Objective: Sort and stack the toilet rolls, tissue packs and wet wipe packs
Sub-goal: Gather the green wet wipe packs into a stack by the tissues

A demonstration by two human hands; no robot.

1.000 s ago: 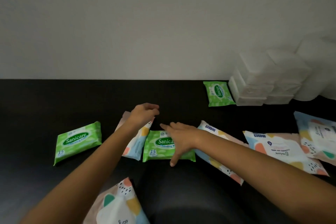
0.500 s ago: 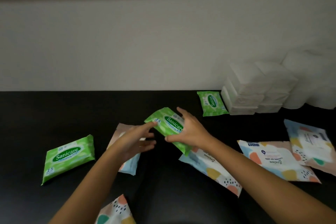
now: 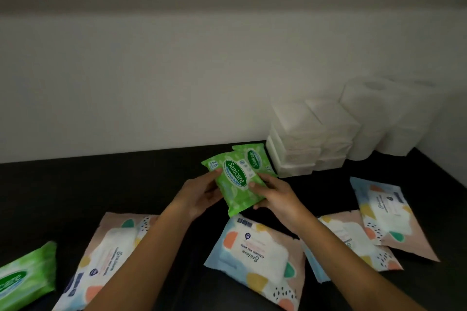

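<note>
Gripping the green pack (image 3: 235,180) (long axis wallward): left hand (image 3: 199,197) and right hand (image 3: 275,197), fingers curled.

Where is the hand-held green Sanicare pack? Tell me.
The held green pack is mid-frame in the head view, above the black table, gripped by left hand and right hand, just before a second green pack beside the white tissue stack.
</note>
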